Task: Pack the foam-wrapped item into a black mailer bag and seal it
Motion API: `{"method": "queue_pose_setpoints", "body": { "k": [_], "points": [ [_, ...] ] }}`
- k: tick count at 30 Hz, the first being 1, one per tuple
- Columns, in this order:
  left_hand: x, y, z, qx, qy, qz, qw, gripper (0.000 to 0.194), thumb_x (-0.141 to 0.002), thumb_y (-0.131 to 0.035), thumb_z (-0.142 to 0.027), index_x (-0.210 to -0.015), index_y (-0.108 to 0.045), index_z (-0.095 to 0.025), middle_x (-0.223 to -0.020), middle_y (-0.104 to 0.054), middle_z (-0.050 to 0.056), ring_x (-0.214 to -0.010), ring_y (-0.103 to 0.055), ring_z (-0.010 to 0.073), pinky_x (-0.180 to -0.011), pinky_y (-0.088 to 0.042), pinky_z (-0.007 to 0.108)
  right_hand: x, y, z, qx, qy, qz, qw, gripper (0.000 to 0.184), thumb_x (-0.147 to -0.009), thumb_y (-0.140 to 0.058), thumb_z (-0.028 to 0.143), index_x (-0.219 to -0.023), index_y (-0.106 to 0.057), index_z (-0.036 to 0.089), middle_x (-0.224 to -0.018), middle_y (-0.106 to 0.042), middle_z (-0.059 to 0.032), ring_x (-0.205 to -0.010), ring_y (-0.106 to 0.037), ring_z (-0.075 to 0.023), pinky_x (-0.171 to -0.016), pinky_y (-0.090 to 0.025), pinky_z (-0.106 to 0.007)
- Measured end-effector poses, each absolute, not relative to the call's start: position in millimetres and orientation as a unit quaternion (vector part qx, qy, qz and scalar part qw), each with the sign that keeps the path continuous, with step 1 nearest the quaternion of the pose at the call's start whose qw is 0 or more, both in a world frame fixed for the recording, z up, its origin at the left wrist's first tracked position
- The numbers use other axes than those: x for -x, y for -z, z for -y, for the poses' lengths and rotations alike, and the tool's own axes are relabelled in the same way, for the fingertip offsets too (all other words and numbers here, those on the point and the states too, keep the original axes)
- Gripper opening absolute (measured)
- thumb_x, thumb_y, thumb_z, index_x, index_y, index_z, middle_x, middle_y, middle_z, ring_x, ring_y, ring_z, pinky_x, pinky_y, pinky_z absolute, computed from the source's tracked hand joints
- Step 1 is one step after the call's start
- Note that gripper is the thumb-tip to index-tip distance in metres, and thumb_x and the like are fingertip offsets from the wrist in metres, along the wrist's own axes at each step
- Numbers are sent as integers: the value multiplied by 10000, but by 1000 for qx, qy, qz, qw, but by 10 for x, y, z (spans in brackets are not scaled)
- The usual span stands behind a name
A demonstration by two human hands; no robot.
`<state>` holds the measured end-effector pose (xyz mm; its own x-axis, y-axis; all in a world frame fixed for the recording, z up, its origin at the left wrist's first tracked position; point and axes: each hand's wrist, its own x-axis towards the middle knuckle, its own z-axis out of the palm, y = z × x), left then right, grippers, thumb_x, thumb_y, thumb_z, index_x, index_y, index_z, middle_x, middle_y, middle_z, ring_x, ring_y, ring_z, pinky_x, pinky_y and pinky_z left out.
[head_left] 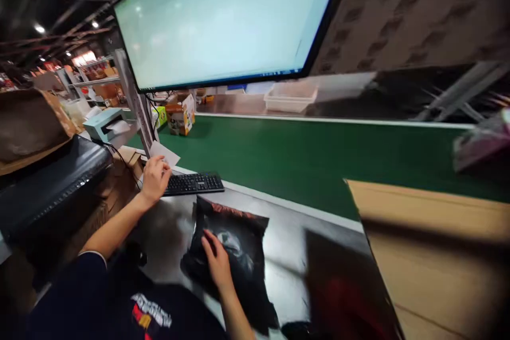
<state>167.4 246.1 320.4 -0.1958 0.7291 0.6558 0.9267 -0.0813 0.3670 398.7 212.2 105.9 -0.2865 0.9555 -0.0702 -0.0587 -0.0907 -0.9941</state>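
Note:
My left hand [155,179] is at the left end of the black keyboard [194,183], its fingers curled and pinched on a white paper slip [167,153]. Part of the slip is hidden by the fingers. A black plastic mailing bag [243,263] lies on the metal bench in front of me. My right hand [217,263] rests on top of the bag with its fingers stretched out, gripping nothing.
A large monitor [235,16] hangs over the green conveyor belt [263,149]. At the left stand a light blue label printer [105,125] and black plastic rolls [51,186]. A cardboard box [438,255] blocks the right side. A small carton [180,115] sits on the belt.

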Motion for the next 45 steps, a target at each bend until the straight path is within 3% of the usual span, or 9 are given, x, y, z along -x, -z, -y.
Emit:
{"method": "queue_pose_setpoints", "body": {
  "k": [4, 12, 17, 22, 26, 29, 35, 41, 45],
  "points": [
    [-2667, -2449, -1830, 635, 512, 555, -163, 100, -987, -610, -322, -946, -660, -246, -1356, -597, 119, -1314, -584, 277, -1131, -487, 476, -4012, -1443, -2037, 260, -867, 228, 359, 768, -756, -598, 879, -1080, -756, 201, -1148, -771, -140, -1126, -710, -316, -1030, -551, -497],
    [-3090, -1468, -1285, 523, 539, 502, -429, 262, -943, -655, -489, -898, -622, -233, -1325, -581, 140, -1180, -652, 271, -959, -591, 438, -4420, -1197, -1813, 416, -731, 129, 526, 355, -637, -904, 425, -854, -730, 204, -876, -761, -27, -825, -688, -202, -823, -583, -342],
    [-2916, -1366, -1315, 555, 493, 528, -412, 233, -940, -668, -345, -1144, -662, -233, -1456, -546, 143, -1310, -596, 268, -1075, -524, 439, -4733, -1121, -2478, 561, -537, 384, 500, 231, -765, -766, 400, -737, -707, 179, -1205, -727, -110, -1235, -609, -298, -1121, -445, -450],
    [-2745, -1249, -1424, 508, 484, 566, -432, 250, -915, -664, -317, -1145, -647, -222, -1414, -580, 146, -1185, -652, 239, -938, -572, 384, -4712, -1037, -3044, 701, -381, 546, 256, 239, -859, -695, 345, -737, -720, 141, -1441, -590, -188, -1486, -355, -402, -1227, -254, -564],
    [-2538, -1119, -1448, 495, 472, 578, -444, 245, -894, -687, -350, -1104, -676, -225, -1349, -623, 134, -1061, -692, 221, -915, -578, 387, -4626, -960, -2949, 720, -224, 611, 243, 522, -940, -642, 522, -1167, -696, 54, -1647, -302, -310, -1527, -237, -463, -1222, -128, -681],
    [-2373, -1018, -1414, 484, 467, 600, -434, 250, -889, -692, -393, -1075, -698, -225, -1269, -665, 123, -1024, -694, 220, -911, -572, 383, -4507, -984, -2882, 696, -150, 652, 262, 822, -1008, -514, 558, -1567, -339, -19, -1710, -86, -337, -1585, -68, -471, -1225, -47, -716],
    [-2231, -894, -1338, 489, 437, 613, -441, 297, -908, -676, -466, -1088, -702, -230, -1146, -715, 96, -1006, -697, 226, -931, -562, 376, -3949, -906, -2932, 593, -207, 766, 139, 688, -1057, -424, 474, -1631, -332, 104, -1729, -242, -203, -1619, -120, -366, -1283, 7, -629],
    [-2224, -876, -1753, 436, 458, 671, -388, 564, -886, -735, -431, -1376, -533, -238, -1512, -541, 141, -1459, -487, 265, -1243, -368, 438, -4346, -844, -2892, 681, -268, 621, 283, 677, -1051, -438, 449, -1647, -297, 160, -1741, -225, -169, -1622, -138, -340, -1295, -103, -597],
    [-2344, -913, -2391, 280, 399, 714, -502, 729, -821, -816, -445, -1395, -477, -149, -1482, -553, 241, -1441, -517, 325, -1173, -457, 453, -4813, -901, -2800, 743, -453, 357, 341, 830, -968, -579, 523, -1507, -416, -87, -1559, -424, -373, -1464, -437, -381, -1194, -353, -484]
  ]
}}
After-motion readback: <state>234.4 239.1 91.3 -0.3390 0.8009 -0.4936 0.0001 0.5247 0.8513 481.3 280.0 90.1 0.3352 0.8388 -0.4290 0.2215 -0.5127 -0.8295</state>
